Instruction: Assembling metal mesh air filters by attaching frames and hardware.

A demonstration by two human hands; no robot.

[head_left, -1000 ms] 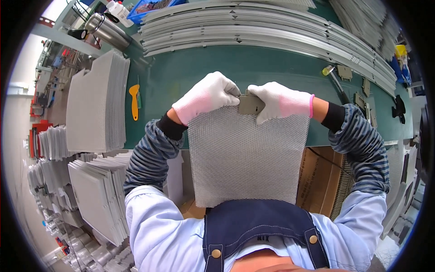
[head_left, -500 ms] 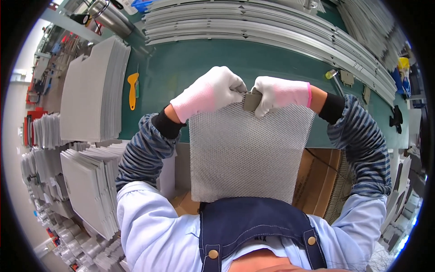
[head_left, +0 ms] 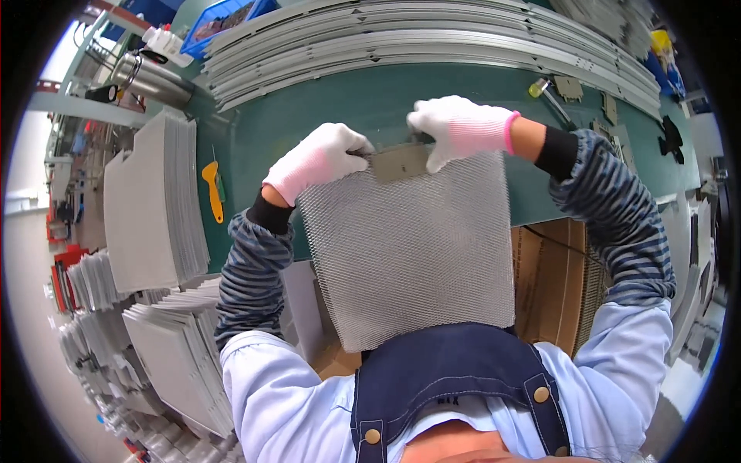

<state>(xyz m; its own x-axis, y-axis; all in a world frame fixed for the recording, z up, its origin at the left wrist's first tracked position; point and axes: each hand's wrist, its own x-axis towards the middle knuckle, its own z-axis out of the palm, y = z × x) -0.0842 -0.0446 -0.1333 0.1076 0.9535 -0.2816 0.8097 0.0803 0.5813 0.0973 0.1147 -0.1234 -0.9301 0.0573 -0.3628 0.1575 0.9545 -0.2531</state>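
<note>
A silvery expanded-metal mesh sheet (head_left: 409, 255) lies in front of me, its lower edge against my apron and its far edge over the table. A flat grey-green plate (head_left: 401, 163) sits on the middle of that far edge. My left hand (head_left: 320, 160), in a white and pink glove, is closed on the mesh edge by the plate's left end. At the plate's right end is my right hand (head_left: 467, 133), gloved alike, its thumb on the near side and its fingers on the far side. What those fingers touch is partly hidden.
A yellow-handled tool (head_left: 212, 191) lies left on the green table (head_left: 309, 100), beside stacked pale panels (head_left: 147, 208). Long metal rails (head_left: 432, 38) run across the back. A screwdriver (head_left: 549, 100) and similar grey-green plates (head_left: 569, 88) lie at right. Below stands a cardboard box (head_left: 548, 285).
My hands have moved apart, the left one leftward. The plate, mostly covered before, now shows broadly between them. The view has shifted and turned slightly.
</note>
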